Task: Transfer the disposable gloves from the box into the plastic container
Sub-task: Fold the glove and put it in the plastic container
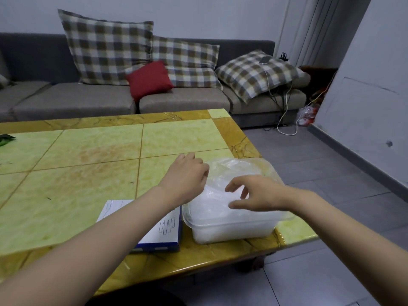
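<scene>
Box lies flat at the near table edge beside the plastic container, heaped with gloves; my right fingers hover loosely spread over them, my left fingers curl at the far side, grip hidden, so only tucking-in seems left.

No legible text on the box

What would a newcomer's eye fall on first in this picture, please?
Both hands meet over the container, heaped with clear gloves, at the near right corner of the table: the left hand at the heap's far-left edge, the right hand spread above it. The box lies just left of the container, under the left forearm. Behind, a red cushion stands out among plaid pillows on the sofa.
</scene>
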Demonstrator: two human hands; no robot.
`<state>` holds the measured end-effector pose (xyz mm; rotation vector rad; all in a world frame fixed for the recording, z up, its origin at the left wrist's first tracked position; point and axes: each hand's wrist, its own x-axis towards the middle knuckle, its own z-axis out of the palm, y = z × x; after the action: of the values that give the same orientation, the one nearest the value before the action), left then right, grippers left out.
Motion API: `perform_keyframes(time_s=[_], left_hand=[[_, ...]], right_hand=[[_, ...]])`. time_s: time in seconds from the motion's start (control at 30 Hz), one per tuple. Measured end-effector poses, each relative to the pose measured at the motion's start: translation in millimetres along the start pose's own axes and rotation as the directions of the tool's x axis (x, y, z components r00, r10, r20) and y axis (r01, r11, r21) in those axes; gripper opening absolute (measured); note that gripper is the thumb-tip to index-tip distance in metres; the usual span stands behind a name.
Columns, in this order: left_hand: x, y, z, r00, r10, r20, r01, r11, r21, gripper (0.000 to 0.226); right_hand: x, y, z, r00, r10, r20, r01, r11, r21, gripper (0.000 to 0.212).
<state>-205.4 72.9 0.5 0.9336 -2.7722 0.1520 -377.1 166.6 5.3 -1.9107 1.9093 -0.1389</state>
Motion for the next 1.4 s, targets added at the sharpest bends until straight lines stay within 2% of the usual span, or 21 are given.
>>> perform_keyframes(time_s=[0.07, 0.13, 0.17, 0.2, 0.27, 0.37, 0.47, 0.63, 0.87, 0.97, 1.03, 1.07, 1.13, 1.2, 1.3, 1.4], left_hand=[[4, 8, 4, 0.997, 0.003, -0.074, -0.004, 1.0, -0.01, 0.023], [9, 15, 12, 1.0, -0.005, -0.016, 0.005, 1.0, -0.011, 0.025], [11, 18, 17, 0.998, -0.012, 0.057, 0.012, 1.0, -0.001, 0.029], [13, 20, 24, 0.988, -0.016, 0.152, 0.014, 1.0, 0.015, 0.034], [15, 24, 38, 0.935, -0.014, 0.353, 0.001, 0.999, 0.038, 0.047], [16, 27, 54, 0.845, -0.026, 0.534, -0.024, 0.996, 0.086, 0.06], [22, 31, 61, 0.783, -0.045, 0.621, -0.009, 0.996, 0.084, 0.066], [29, 35, 74, 0.663, -0.055, 0.747, 0.025, 0.998, 0.052, 0.074], [33, 31, 76, 0.639, -0.023, 0.769, 0.004, 1.0, 0.027, 0.08], [36, 25, 61, 0.674, 0.013, 0.738, 0.014, 0.999, -0.03, 0.071], [39, 20, 47, 0.752, 0.028, 0.659, 0.02, 0.998, -0.065, 0.056], [38, 17, 39, 0.811, 0.029, 0.584, 0.016, 0.997, -0.071, 0.049], [34, 8, 24, 0.931, 0.007, 0.366, 0.024, 0.996, -0.081, 0.038], [23, -3, 14, 0.989, -0.053, 0.138, 0.07, 0.99, -0.121, 0.035], [-3, -28, 9, 0.982, -0.181, -0.052, 0.171, 0.972, -0.16, 0.033], [-36, -54, 16, 0.953, -0.303, -0.026, 0.296, 0.943, -0.15, 0.033]], right_hand=[[2, -5, -7, 0.973, -0.051, -0.226, 0.075, 0.993, 0.096, 0.017], [7, -5, -7, 0.904, -0.071, -0.422, 0.107, 0.992, 0.061, 0.008], [10, -3, -4, 0.895, -0.07, -0.441, 0.082, 0.997, 0.008, 0.012], [14, 0, 0, 0.916, -0.06, -0.397, 0.044, 0.998, -0.048, 0.019], [21, 10, 11, 0.978, 0.008, -0.21, -0.038, 0.99, -0.139, 0.034], [31, 25, 26, 0.995, 0.101, -0.004, -0.1, 0.975, -0.199, 0.057], [38, 37, 34, 0.98, 0.166, 0.106, -0.138, 0.963, -0.231, 0.069], [49, 50, 42, 0.944, 0.238, 0.229, -0.174, 0.947, -0.27, 0.06], [52, 45, 38, 0.904, 0.291, 0.314, -0.22, 0.945, -0.244, 0.058], [46, 29, 21, 0.901, 0.285, 0.327, -0.213, 0.948, -0.237, 0.057], [42, 16, 10, 0.913, 0.281, 0.295, -0.198, 0.94, -0.279, 0.051], [41, 8, 6, 0.932, 0.27, 0.241, -0.194, 0.935, -0.298, 0.045], [39, -8, -1, 0.972, 0.232, 0.038, -0.212, 0.934, -0.288, 0.033], [37, -27, -1, 0.97, 0.148, -0.192, -0.184, 0.965, -0.186, 0.031], [37, -61, 12, 0.915, -0.036, -0.403, 0.017, 0.999, -0.05, 0.031], [42, -92, 35, 0.888, -0.183, -0.421, 0.186, 0.982, -0.035, 0.033]])
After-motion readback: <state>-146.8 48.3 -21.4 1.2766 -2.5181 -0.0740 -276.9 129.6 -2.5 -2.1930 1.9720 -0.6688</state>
